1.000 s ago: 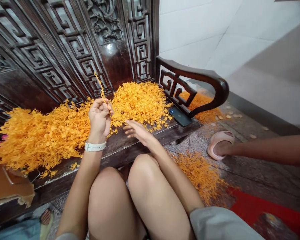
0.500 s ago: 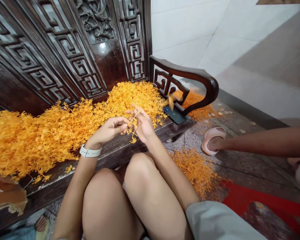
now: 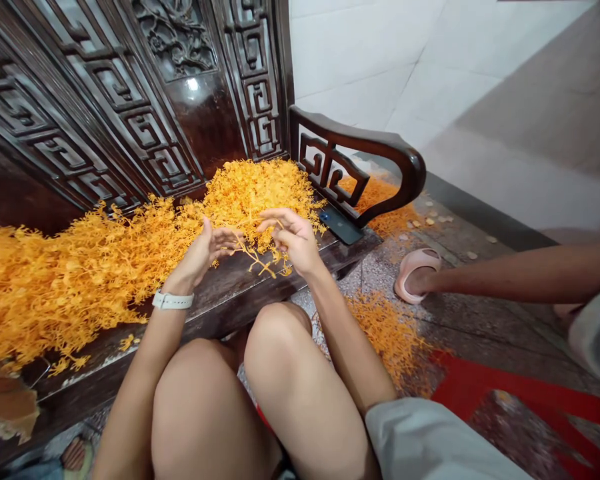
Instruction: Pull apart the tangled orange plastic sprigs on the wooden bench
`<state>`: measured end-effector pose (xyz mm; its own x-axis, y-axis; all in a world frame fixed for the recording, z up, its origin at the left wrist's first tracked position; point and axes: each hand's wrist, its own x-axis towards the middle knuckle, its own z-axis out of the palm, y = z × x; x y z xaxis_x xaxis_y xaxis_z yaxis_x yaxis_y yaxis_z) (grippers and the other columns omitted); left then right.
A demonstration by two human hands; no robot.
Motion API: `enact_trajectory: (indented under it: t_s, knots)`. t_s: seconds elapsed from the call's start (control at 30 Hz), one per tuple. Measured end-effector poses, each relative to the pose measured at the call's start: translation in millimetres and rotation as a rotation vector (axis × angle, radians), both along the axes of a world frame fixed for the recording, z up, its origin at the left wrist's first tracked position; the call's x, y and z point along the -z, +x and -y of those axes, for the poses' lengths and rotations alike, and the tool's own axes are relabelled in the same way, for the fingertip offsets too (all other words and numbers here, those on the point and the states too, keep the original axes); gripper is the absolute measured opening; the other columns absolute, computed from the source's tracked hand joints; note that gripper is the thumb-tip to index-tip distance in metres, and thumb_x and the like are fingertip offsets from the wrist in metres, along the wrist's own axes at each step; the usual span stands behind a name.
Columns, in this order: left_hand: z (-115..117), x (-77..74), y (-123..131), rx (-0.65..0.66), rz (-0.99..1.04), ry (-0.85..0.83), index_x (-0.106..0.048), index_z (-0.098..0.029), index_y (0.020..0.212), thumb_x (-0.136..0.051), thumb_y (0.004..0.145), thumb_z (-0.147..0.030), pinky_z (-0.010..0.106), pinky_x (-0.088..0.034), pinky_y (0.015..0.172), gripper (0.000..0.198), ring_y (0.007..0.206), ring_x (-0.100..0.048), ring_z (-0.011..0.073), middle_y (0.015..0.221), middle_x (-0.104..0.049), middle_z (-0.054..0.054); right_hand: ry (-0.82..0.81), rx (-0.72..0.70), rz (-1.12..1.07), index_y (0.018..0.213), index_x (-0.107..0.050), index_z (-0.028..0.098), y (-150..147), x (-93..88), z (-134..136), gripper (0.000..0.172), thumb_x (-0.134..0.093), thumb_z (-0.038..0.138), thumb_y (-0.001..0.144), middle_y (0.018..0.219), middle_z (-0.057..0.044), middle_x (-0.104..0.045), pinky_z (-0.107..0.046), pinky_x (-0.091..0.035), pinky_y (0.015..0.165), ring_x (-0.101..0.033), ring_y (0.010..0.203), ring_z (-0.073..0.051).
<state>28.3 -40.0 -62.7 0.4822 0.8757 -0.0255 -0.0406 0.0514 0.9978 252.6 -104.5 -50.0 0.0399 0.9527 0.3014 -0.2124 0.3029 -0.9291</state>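
Note:
A thin, branched yellow-orange plastic sprig (image 3: 254, 255) hangs between my two hands, over the front of the bench seat. My right hand (image 3: 296, 241) is closed, thumb and fingers pinched on orange pieces by the sprig; the exact grip is partly hidden. To the left, my left hand (image 3: 199, 257) is open, thumb raised and fingers stretched towards the sprig's upper end. It wears a pale watch strap (image 3: 173, 300) at the wrist. Just behind both hands lies a long heap of similar yellow-orange plastic pieces (image 3: 105, 267), piled highest near the armrest.
The dark carved wooden bench (image 3: 220, 297) has a curved armrest (image 3: 380, 143) on the right. A phone (image 3: 343, 225) lies beside it. More orange pieces (image 3: 387, 333) cover the floor near a red sheet (image 3: 460, 390). Another person's sandalled foot (image 3: 419, 272) is at right; torn cardboard (image 3: 7, 403) at left.
My left hand has let go, spread its fingers and drawn away to the left. My right hand has turned inwards and pinches. A blurred orange piece in the air near the phone is gone.

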Motion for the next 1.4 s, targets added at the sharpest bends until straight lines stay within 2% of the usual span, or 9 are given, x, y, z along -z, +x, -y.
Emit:
enact_trajectory:
  t_s: [0.13, 0.27, 0.43, 0.57, 0.67, 0.8, 0.93, 1.13, 1.4]
  knots:
    - [8, -3.7, 16, 0.083, 0.195, -0.032, -0.080, -0.017, 0.105, -0.065, 0.079, -0.088, 0.035, -0.062, 0.072, 0.077, 0.089, -0.077, 0.0264, 0.098, -0.079, 0.018, 0.110, -0.197, 0.165, 0.120, -0.070, 0.022, -4, -7.4, 10, 0.043, -0.052, 0.009, 0.083, 0.102, -0.003, -0.074, -0.031, -0.052, 0.078, -0.064, 0.086, -0.017]
    - [19, -15.1, 33, 0.101, 0.288, 0.036, -0.077, -0.024, 0.120, -0.095, 0.066, -0.062, 0.027, -0.059, 0.070, 0.068, 0.085, -0.074, 0.0185, 0.108, -0.078, 0.011, 0.162, -0.183, 0.296, 0.143, -0.058, 0.027, -13, -14.6, 18, 0.053, -0.056, 0.013, 0.092, 0.118, -0.006, -0.070, -0.039, -0.056, 0.095, -0.068, 0.100, -0.021]
    - [25, -26.0, 41, 0.050, 0.219, 0.114, -0.083, -0.019, 0.101, -0.094, 0.075, -0.050, 0.023, -0.050, 0.058, 0.041, 0.061, -0.061, 0.0108, 0.078, -0.071, 0.004, 0.202, -0.168, 0.534, 0.149, -0.057, 0.025, -20, -16.0, 22, 0.063, -0.058, 0.008, 0.089, 0.104, -0.005, -0.070, -0.037, -0.055, 0.085, -0.064, 0.087, -0.021]
    - [21, -23.5, 33, -0.051, 0.198, 0.207, -0.081, -0.019, 0.082, -0.093, 0.075, -0.053, 0.028, -0.054, 0.062, 0.037, 0.066, -0.066, 0.0151, 0.076, -0.073, 0.005, 0.178, -0.229, 0.418, 0.147, -0.059, 0.027, -24, -18.1, 23, 0.058, -0.060, 0.011, 0.092, 0.096, -0.002, -0.070, -0.030, -0.054, 0.072, -0.062, 0.076, -0.017]
    - [13, -18.0, 25, -0.258, 0.250, 0.235, -0.079, -0.020, 0.084, -0.094, 0.075, -0.051, 0.028, -0.058, 0.068, 0.036, 0.069, -0.069, 0.0145, 0.078, -0.075, 0.004, 0.170, -0.115, 0.295, 0.149, -0.057, 0.031, -26, -17.2, 20, 0.055, -0.064, 0.020, 0.096, 0.096, -0.001, -0.071, -0.032, -0.057, 0.077, -0.066, 0.082, -0.018]
    - [4, -11.5, 19, -0.401, 0.318, 0.179, -0.073, -0.019, 0.082, -0.093, 0.076, -0.052, 0.022, -0.055, 0.059, 0.039, 0.059, -0.065, 0.0102, 0.073, -0.073, 0.002, 0.156, 0.046, 0.232, 0.143, -0.058, 0.029, -29, 0.8, 4, 0.055, -0.076, 0.034, 0.092, 0.112, -0.006, -0.073, -0.038, -0.059, 0.091, -0.070, 0.104, -0.023]
    - [2, -11.3, 20, -0.477, 0.390, 0.142, -0.069, -0.019, 0.081, -0.090, 0.081, -0.048, 0.019, -0.050, 0.053, 0.036, 0.056, -0.063, 0.0084, 0.073, -0.071, 0.000, 0.048, 0.136, 0.227, 0.130, -0.064, 0.024, -35, 27.5, -16, 0.056, -0.086, 0.043, 0.082, 0.109, -0.007, -0.073, -0.036, -0.058, 0.086, -0.069, 0.095, -0.020]
    - [-3, -14.8, 15, -0.621, 0.480, 0.116, -0.064, -0.021, 0.079, -0.085, 0.086, -0.052, 0.020, -0.044, 0.050, 0.038, 0.051, -0.054, 0.0069, 0.069, -0.064, -0.003, -0.025, 0.060, 0.317, 0.083, -0.073, 0.017, -43, 36.5, -22, 0.037, -0.085, 0.052, 0.083, 0.079, -0.001, -0.070, -0.031, -0.051, 0.074, -0.061, 0.073, -0.015]
    - [-20, 1.1, -5, -0.863, 0.570, 0.012, -0.059, -0.021, 0.077, -0.081, 0.091, -0.050, 0.021, -0.041, 0.051, 0.039, 0.053, -0.051, 0.0069, 0.066, -0.057, -0.004, -0.229, -0.302, 0.219, 0.076, -0.071, 0.016, -57, 23.8, -14, 0.044, -0.078, 0.057, 0.090, 0.060, 0.003, -0.056, -0.023, -0.038, 0.050, -0.049, 0.049, -0.008]
